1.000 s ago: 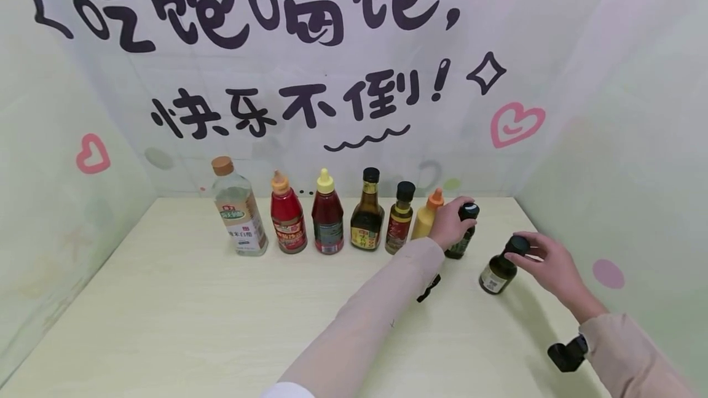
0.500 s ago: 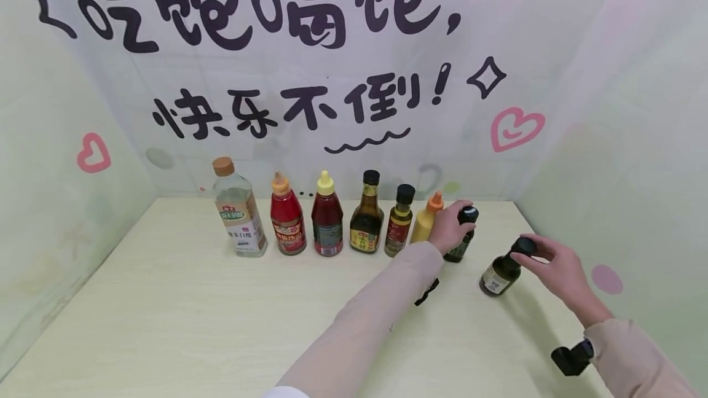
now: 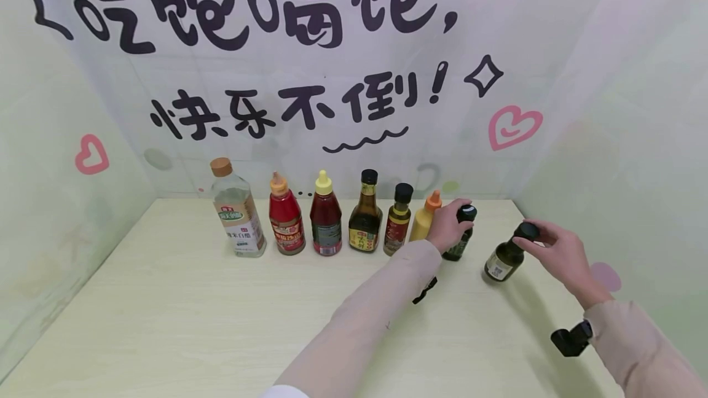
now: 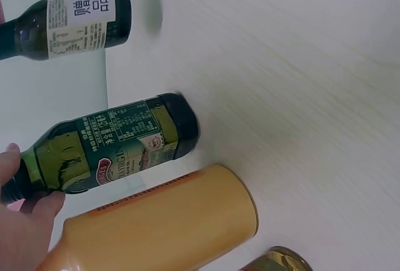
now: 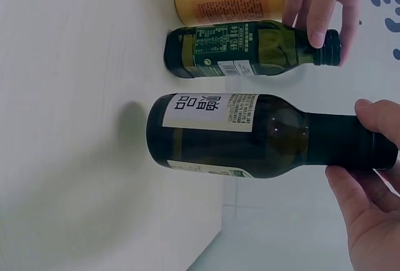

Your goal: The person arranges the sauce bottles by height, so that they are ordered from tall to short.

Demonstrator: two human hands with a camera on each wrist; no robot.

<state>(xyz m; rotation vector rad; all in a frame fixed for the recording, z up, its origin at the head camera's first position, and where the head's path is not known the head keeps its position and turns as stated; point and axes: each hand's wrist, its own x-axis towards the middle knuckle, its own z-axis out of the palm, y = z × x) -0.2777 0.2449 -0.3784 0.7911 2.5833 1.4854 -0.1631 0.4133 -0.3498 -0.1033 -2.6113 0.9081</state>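
My left hand (image 3: 447, 226) pinches the black cap of a green olive oil bottle (image 4: 119, 143), which stands upright at the right end of a row of bottles. Thumb and fingers of my right hand (image 3: 558, 257) grip the black cap of a small dark glass bottle (image 5: 212, 140) with a white label. That bottle tilts a little in the head view, and its shadow lies apart from its base, so it hangs just above the table. Beside the olive oil, partly behind my left hand, is a yellow squeeze bottle (image 3: 421, 225) with an orange nozzle.
Leftward along the row stand a small oil bottle (image 3: 397, 226), a dark sauce bottle (image 3: 365, 220), two red squeeze bottles, one of them yellow-capped (image 3: 326, 220), and a large clear vinegar bottle (image 3: 239, 217). Walls enclose the pale table (image 3: 193, 318) behind and on both sides.
The dark bottle in my right hand has moved slightly up and away from me over the last half second. My left hand and the olive oil bottle stay nearly still.
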